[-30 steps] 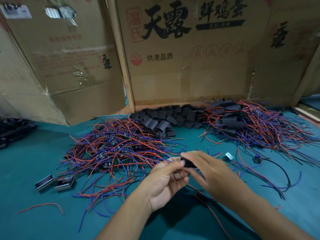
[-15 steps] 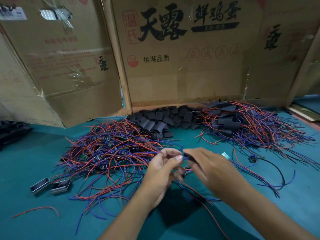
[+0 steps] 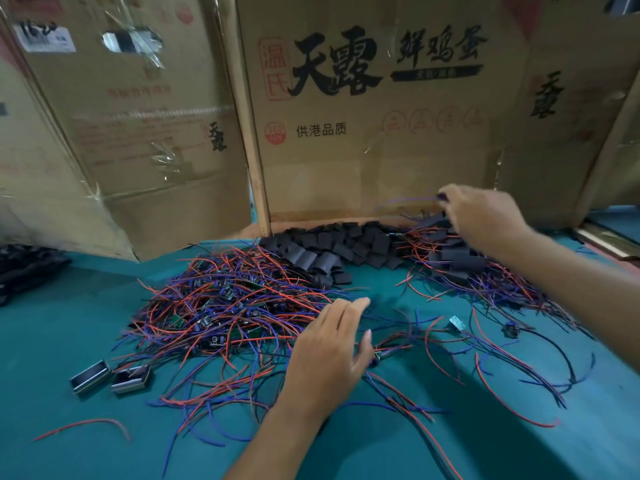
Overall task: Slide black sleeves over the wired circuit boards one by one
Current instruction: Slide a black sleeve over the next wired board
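A tangle of red and blue wired circuit boards (image 3: 225, 306) lies left of centre on the teal table (image 3: 62, 327). Behind it is a heap of loose black sleeves (image 3: 332, 251). To the right lies a pile of sleeved boards (image 3: 460, 261) with their wires spread out. My left hand (image 3: 329, 355) hovers over the right edge of the unsleeved tangle, fingers straight, holding nothing. My right hand (image 3: 485, 216) reaches out above the sleeved pile and pinches a small dark sleeved board (image 3: 441, 196) at its fingertips, thin wires trailing off to the left.
Cardboard walls (image 3: 346, 150) close off the back of the table. Two small metal boxes (image 3: 90, 375) sit at the front left, a loose red wire (image 3: 83, 426) nearer me. A small silvery part (image 3: 457, 322) and a black connector (image 3: 510, 330) lie among stray wires on the right.
The hands have parted. My right hand carried the sleeved board away to the far right pile. My left hand let go and moved over the unsleeved tangle.
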Motion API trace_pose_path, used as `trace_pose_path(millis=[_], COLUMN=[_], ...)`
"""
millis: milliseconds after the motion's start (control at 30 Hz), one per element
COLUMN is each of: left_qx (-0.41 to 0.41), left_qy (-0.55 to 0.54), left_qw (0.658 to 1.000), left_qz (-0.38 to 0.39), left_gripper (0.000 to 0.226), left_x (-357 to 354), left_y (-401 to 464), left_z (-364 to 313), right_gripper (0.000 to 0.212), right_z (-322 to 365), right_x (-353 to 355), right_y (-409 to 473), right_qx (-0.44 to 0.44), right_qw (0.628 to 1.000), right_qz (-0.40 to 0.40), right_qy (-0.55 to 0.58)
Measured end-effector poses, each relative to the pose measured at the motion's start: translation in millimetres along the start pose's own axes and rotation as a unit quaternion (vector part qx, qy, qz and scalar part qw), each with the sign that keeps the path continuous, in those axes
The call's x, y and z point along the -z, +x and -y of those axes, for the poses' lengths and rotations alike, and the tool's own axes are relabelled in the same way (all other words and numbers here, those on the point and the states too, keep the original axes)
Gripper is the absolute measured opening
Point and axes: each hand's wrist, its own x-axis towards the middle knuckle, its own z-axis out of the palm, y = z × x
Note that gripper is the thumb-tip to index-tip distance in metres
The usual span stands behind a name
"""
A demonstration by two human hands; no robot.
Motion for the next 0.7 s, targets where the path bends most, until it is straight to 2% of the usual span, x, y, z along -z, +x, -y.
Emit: trace_pose_path(millis=[67,100,167,200,267,333,367,500,600,700], left_qx=[0.001,0.006,0.024,0.031,0.043,0.057,0.061,0.061,0.067,0.079], left_qy=[0.015,0.024,0.030,0.031,0.044,0.055,0.059,0.059,0.061,0.053], left_qw=[1.000,1.000,0.999,0.999,0.997,0.996,0.996,0.996,0.995,0.994], left_qz=[0.004,0.008,0.023,0.032,0.040,0.035,0.035,0.042,0.051,0.058], left_gripper=[0.036,0.035,0.031,0.029,0.028,0.029,0.029,0.032,0.030,0.024], left_x=[-1.7,-2.0,-1.5,-1.6,0.1,0.9,1.1,1.2,2.3,3.5], left_y=[-0.1,-0.7,-1.1,-1.1,-1.2,-1.5,-1.6,-1.9,-2.5,-1.7], left_z=[-1.1,-0.5,0.8,1.1,2.4,2.4,2.4,2.5,3.5,2.3], right_gripper=[0.025,0.032,0.044,0.042,0.031,0.023,0.026,0.049,0.048,0.033], right_z=[-20.7,-24.2,-8.7,9.3,62.7,117.6,139.9,193.9,204.9,195.5], right_x=[-5.5,-9.2,-16.2,-19.5,-31.4,-45.1,-53.3,-86.6,-92.9,-88.2], right_y=[28.4,40.8,55.5,57.6,55.3,45.5,40.0,27.1,28.7,31.1], right_qx=[-0.051,-0.083,-0.131,-0.121,-0.027,0.043,0.054,0.024,0.008,-0.060], right_qw=[0.997,0.993,0.989,0.988,0.977,0.956,0.948,0.923,0.908,0.894], right_qz=[0.018,0.032,0.063,0.083,0.136,0.200,0.225,0.288,0.322,0.282], right_qy=[-0.050,-0.076,-0.018,0.044,0.160,0.210,0.219,0.254,0.267,0.344])
